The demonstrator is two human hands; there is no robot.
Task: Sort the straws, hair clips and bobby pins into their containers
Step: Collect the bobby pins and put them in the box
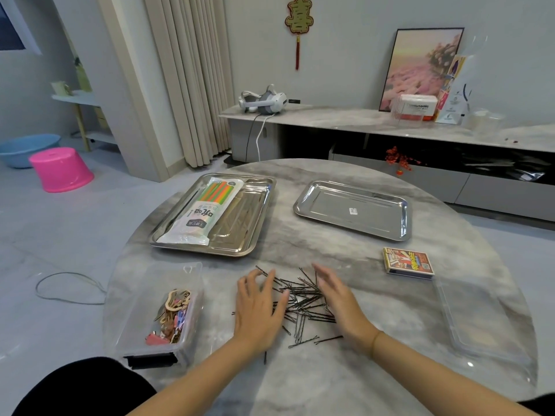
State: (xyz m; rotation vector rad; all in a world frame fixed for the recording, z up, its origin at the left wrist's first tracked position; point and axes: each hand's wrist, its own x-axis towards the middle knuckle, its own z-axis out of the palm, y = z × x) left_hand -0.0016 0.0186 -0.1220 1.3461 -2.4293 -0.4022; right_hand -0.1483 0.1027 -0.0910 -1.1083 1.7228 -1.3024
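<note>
A loose pile of black bobby pins (303,298) lies on the marble table in front of me. My left hand (258,304) rests flat on the pile's left side, fingers spread. My right hand (339,298) stands on edge against the pile's right side, fingers extended. Neither hand grips anything. A bag of coloured straws (204,211) lies in the left steel tray (255,232). Coloured hair clips (172,316) sit in a clear plastic box (156,295) at the near left. A second steel tray (354,210) at the far right holds nothing.
A small printed card box (408,262) lies right of the pile. A clear plastic lid (471,322) lies flat near the table's right edge. The table (330,379) is round, with its edge close behind the trays.
</note>
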